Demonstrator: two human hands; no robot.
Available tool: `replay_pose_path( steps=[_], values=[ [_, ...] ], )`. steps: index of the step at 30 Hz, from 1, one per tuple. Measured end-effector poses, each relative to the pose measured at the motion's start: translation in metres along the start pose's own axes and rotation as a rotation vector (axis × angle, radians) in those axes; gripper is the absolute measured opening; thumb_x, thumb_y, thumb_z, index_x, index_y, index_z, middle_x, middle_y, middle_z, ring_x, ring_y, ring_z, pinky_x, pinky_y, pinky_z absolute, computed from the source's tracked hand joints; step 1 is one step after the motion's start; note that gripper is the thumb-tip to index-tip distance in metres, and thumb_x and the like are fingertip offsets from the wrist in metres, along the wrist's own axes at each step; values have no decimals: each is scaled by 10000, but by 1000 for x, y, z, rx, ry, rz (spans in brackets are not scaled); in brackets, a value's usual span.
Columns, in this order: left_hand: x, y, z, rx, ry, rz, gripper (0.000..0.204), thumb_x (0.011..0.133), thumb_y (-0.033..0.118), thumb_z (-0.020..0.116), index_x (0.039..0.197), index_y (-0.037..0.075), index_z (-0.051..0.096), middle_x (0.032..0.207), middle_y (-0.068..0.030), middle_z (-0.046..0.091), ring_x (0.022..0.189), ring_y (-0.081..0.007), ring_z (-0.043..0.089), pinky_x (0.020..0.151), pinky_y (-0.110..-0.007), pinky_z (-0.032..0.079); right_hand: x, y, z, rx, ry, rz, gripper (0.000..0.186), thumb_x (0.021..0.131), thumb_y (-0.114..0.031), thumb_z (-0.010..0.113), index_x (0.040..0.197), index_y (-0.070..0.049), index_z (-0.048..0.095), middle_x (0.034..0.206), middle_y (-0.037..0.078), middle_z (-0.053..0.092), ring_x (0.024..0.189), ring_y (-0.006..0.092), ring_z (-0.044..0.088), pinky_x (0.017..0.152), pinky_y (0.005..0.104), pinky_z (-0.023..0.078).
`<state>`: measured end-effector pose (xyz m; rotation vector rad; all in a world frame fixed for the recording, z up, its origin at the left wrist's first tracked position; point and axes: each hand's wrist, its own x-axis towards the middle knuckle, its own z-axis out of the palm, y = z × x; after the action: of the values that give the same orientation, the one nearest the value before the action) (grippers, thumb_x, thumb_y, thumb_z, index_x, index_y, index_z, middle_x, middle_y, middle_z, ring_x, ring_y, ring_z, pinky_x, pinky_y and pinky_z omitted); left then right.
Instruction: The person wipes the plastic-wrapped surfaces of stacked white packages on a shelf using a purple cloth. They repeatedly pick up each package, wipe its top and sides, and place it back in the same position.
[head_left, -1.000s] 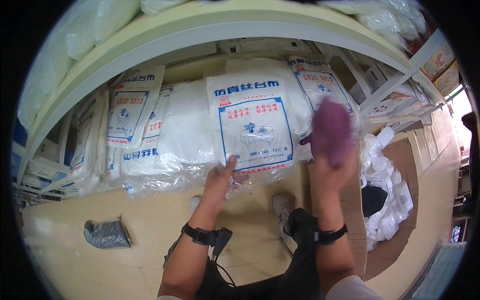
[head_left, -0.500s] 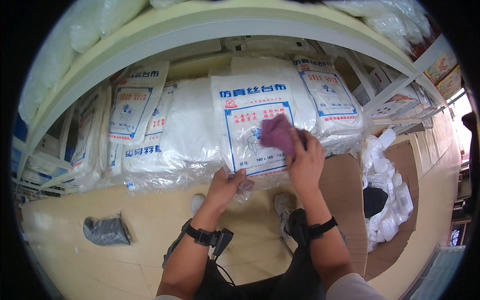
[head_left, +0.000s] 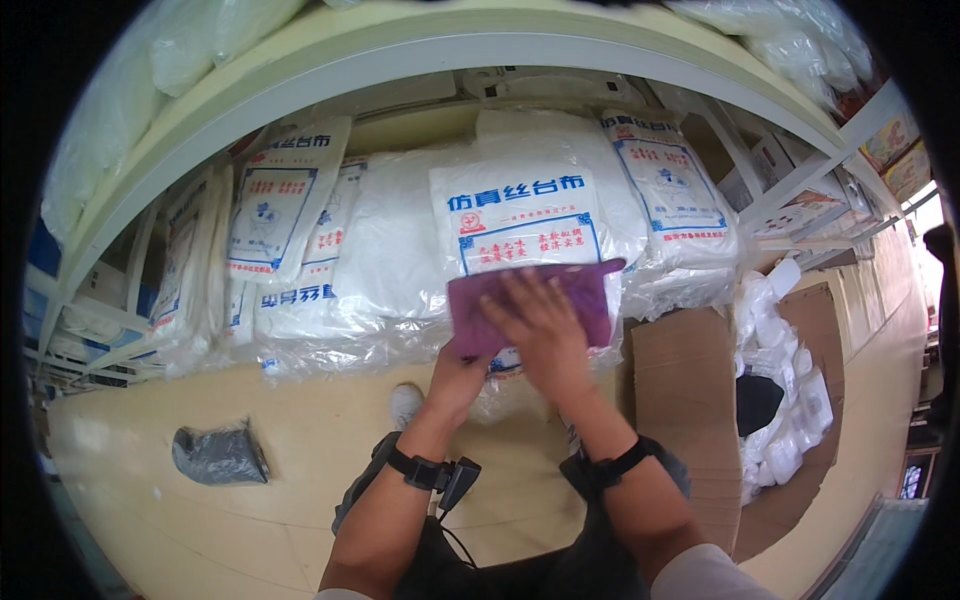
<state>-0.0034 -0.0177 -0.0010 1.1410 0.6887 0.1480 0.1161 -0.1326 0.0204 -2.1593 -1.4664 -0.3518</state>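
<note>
A purple cloth (head_left: 595, 290) lies spread over the lower part of a white plastic tablecloth pack (head_left: 470, 190) printed in blue and red. My right hand (head_left: 545, 335) presses flat on the cloth, its fingers spread. At the pack's near left corner, my left hand (head_left: 455, 380) is closed on the pack's edge; the cloth partly covers its fingertips. Similar white packs lie to the left (head_left: 275, 205) and right (head_left: 670, 190) on the same shelf.
Above the packs curves a pale shelf edge (head_left: 480, 55). An open cardboard box (head_left: 685, 400) with white plastic pieces (head_left: 785, 440) and a black item (head_left: 757, 402) stands at right. A dark plastic-wrapped bundle (head_left: 220, 453) lies on the floor at left.
The cloth was bunched in my right hand over the pack's middle; now it is spread out lower down, with that hand flat on it. My left hand stays at the pack's corner.
</note>
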Motion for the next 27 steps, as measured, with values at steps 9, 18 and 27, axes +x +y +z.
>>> replay_pose_path(
  steps=[9,18,27],
  values=[
    [-6,10,-7,168,-108,-123,412,1019,248,704,1307,-38,632,1182,-87,729,1011,-137,669,856,-303,540,-5,72,-32,-167,252,369,646,823,-10,636,1440,-201,631,1548,147,518,1432,478,436,1220,643,259],
    [11,-14,-13,170,135,196,332,1041,187,660,1300,-17,627,1131,-94,729,980,-137,641,892,-330,519,5,-2,8,-12,67,51,511,811,-23,630,1286,-179,734,1460,112,603,1419,383,503,1210,577,334],
    [6,9,-18,279,52,72,328,1023,190,682,1256,-38,641,1102,-125,743,997,-180,677,900,-349,522,-5,74,-29,-71,271,414,640,810,21,615,1428,-145,624,1495,174,548,1405,446,470,1205,599,301]
  ],
)
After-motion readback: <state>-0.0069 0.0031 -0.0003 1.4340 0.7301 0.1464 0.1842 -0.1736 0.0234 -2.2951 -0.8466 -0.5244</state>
